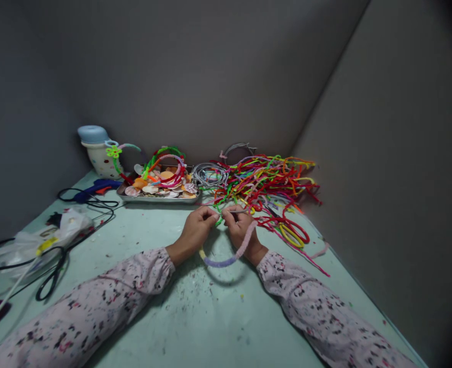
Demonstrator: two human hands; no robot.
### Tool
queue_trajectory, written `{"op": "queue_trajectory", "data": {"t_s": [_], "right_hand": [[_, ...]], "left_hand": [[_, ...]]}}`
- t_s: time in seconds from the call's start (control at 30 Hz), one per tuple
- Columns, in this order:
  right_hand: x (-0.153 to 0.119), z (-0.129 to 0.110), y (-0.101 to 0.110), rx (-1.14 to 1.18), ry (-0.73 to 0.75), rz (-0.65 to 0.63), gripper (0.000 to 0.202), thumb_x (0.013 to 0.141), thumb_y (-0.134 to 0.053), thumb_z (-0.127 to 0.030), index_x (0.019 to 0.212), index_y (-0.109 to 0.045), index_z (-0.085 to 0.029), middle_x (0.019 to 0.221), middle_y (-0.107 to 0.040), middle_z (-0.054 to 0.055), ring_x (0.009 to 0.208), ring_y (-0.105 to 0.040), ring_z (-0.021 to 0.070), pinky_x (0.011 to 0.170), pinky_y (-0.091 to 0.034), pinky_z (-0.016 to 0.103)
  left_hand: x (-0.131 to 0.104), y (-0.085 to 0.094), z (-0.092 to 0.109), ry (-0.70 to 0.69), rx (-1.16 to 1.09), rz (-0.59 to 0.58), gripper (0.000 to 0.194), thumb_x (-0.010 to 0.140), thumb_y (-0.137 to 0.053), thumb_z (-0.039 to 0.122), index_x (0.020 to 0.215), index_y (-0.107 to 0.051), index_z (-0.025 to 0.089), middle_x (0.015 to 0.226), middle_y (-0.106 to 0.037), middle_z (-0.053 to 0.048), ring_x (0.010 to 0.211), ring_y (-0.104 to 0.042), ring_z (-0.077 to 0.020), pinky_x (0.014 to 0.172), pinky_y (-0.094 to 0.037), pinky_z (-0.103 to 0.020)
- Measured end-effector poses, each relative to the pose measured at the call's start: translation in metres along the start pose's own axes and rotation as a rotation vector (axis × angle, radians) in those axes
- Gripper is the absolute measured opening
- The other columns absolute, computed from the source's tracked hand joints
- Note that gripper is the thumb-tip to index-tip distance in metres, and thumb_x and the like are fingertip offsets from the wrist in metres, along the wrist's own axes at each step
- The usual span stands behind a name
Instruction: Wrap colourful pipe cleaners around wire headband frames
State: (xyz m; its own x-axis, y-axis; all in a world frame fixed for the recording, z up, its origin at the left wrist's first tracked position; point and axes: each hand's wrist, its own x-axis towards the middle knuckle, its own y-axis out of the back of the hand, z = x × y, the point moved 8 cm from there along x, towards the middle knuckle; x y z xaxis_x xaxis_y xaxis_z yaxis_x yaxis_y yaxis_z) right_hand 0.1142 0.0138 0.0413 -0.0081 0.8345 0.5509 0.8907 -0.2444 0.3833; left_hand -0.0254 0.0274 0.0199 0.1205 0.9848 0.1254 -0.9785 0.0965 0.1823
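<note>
Both hands are together over the middle of the table. My left hand (197, 228) is closed in a pinch at the left side of a wire loop (220, 263) wrapped in pipe cleaners: yellow, purple and fuzzy pink sections hang below the hands. Opposite it, my right hand (243, 230) pinches the loop's other side, where a short grey bare length of wire shows above the fingers. A bit of green pipe cleaner (218, 222) sticks out between the two sets of fingertips. Exactly how it joins the wire is hidden by the fingers.
Behind the hands stand a metal tray (160, 200) of seashells with wrapped rings on top, a coil of grey wire (210, 176) and a heap of colourful pipe cleaners (271, 176). At left are a blue-lidded container (99, 153), black cables (63, 266) and a plastic bag (74, 222).
</note>
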Motion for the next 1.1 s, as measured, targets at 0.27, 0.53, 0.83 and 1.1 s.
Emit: {"op": "queue_trajectory", "data": {"t_s": [0.27,0.53,0.83,1.1], "right_hand": [[0.000,0.004,0.001,0.020,-0.039,0.010,0.021,0.091,-0.049,-0.036,0.083,-0.058,-0.019,0.073,-0.061,0.002,0.072,-0.061,0.0182,0.066,-0.047,0.029],[0.001,0.005,0.005,-0.023,-0.064,0.030,0.024,0.092,-0.047,-0.038,0.081,-0.058,-0.019,0.069,-0.059,0.001,0.066,-0.059,0.0172,0.065,-0.045,0.029],[0.000,0.000,0.003,-0.045,-0.005,0.020,0.020,0.091,-0.048,-0.036,0.082,-0.058,-0.020,0.073,-0.062,0.003,0.072,-0.061,0.0189,0.066,-0.047,0.030],[-0.001,0.005,0.002,0.027,-0.050,0.015,0.020,0.091,-0.049,-0.037,0.082,-0.057,-0.020,0.068,-0.059,0.000,0.064,-0.060,0.0172,0.062,-0.046,0.029]], "left_hand": [[-0.001,-0.006,0.002,-0.031,-0.029,-0.085,0.023,0.080,-0.057,0.037,0.076,-0.061,0.015,0.062,-0.052,0.003,0.056,-0.045,-0.0112,0.054,-0.035,-0.024],[-0.001,0.000,0.002,-0.084,0.109,0.014,0.020,0.081,-0.056,0.031,0.087,-0.064,0.015,0.074,-0.061,-0.002,0.066,-0.053,-0.0142,0.061,-0.040,-0.025],[-0.002,0.006,0.010,-0.118,0.267,0.071,0.020,0.080,-0.056,0.032,0.073,-0.063,0.015,0.068,-0.061,-0.001,0.063,-0.052,-0.0141,0.060,-0.038,-0.025],[-0.001,0.004,0.006,-0.084,0.091,0.036,0.022,0.078,-0.059,0.035,0.070,-0.062,0.015,0.063,-0.057,0.001,0.060,-0.049,-0.0127,0.057,-0.037,-0.024]]}}
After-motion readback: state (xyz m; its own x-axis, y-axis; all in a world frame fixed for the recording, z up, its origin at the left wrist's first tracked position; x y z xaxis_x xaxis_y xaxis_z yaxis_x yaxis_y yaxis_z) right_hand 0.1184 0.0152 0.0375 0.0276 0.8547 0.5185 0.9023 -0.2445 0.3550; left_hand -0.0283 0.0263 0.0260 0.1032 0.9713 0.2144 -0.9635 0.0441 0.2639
